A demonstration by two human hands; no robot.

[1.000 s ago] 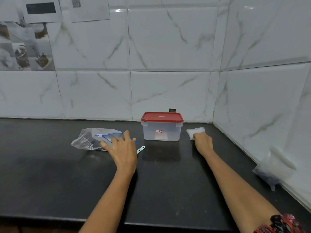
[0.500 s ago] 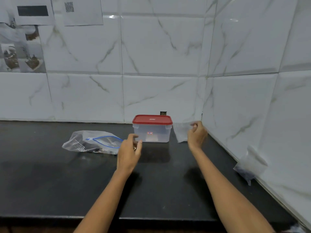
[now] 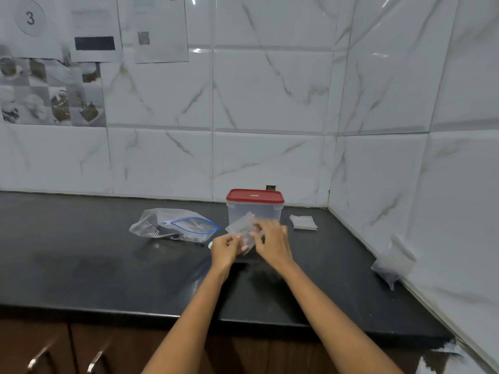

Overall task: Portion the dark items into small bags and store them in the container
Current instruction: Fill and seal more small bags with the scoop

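Black stone counter in a corner of white marbled wall tiles. Small clear plastic bag, raised just above the counter in front of the lidded clear container with red lid, pinched between left hand and right hand, fingers closed on it. Left: large clear zip bag with blue seal, dark items inside; right: stack of small clear bags; far right, against the wall: filled small bag.

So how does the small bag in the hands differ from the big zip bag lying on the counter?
The small bag is held off the counter by the left hand and right hand; the big zip bag lies on the counter, untouched. The small bag looks empty, while the big zip bag holds dark items. The big zip bag has a blue zip line; none shows on the small bag. Both are clear plastic.
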